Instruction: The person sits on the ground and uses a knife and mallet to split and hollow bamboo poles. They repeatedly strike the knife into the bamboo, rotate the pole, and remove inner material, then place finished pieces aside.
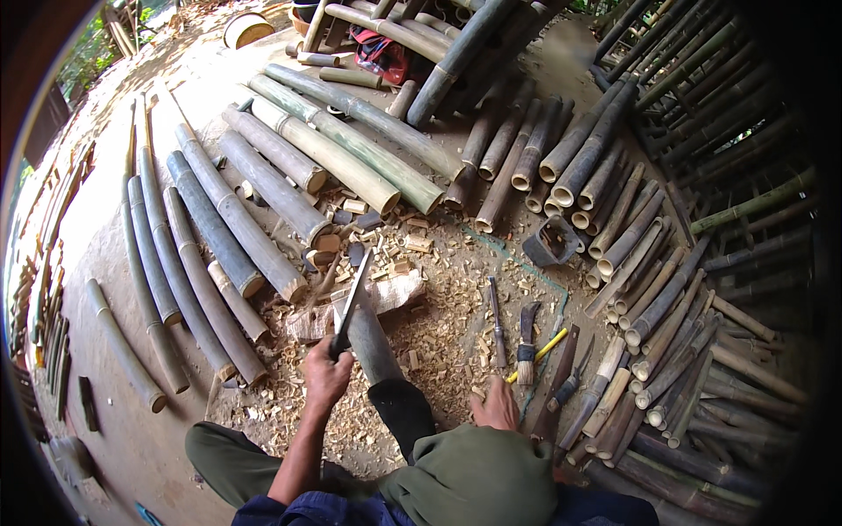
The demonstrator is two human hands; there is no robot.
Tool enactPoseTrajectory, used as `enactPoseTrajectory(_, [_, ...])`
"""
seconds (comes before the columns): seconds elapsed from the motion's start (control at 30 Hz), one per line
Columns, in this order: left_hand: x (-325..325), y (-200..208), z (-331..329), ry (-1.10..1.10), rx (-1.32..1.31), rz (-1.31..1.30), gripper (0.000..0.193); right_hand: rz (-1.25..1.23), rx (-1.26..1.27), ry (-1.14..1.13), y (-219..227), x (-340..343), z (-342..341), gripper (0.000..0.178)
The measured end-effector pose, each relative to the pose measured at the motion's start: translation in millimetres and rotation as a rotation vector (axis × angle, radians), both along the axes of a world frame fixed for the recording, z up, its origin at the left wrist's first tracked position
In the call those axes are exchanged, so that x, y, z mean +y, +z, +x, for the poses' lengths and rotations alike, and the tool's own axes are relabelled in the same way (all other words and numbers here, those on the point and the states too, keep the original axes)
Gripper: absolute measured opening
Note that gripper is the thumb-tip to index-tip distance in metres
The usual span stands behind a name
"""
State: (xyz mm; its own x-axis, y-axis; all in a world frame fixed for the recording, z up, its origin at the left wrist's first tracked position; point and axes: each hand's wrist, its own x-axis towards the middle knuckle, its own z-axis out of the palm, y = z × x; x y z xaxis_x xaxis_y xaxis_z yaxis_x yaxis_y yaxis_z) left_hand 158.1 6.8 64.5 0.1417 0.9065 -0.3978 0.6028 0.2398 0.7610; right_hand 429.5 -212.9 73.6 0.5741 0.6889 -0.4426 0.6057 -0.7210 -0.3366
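My left hand is closed round the dark handle of a long-bladed knife, its blade pointing up and away. Beside the blade, a grey bamboo piece leans with its far end on a pale, rough wooden block. Its near end meets a black cloth-like shape by my legs. To the right, past my green-clad knee, my right hand is low to the ground, with curled fingers at the near end of a thin yellow stick. My knee hides part of that hand and its forearm.
Wood chips cover the ground in front. A chisel-like tool, a brush and a knife lie at right. Long bamboo poles lie at left; cut bamboo tubes are piled at right near a dark container.
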Motion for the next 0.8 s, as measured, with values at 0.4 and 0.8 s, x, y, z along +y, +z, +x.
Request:
enactPoseTrajectory(0.4, [38.9, -8.1, -76.9, 0.303, -0.353, 0.186, 0.032, -0.295, 0.593, -0.315, -41.2, -102.6, 36.2, 0.068])
enactPoseTrajectory(0.8, [134.6, 44.2, -91.7, -0.497, 0.311, 0.239, 0.055, -0.206, 1.173, -0.396, 44.9, 5.2, 46.6, 0.070])
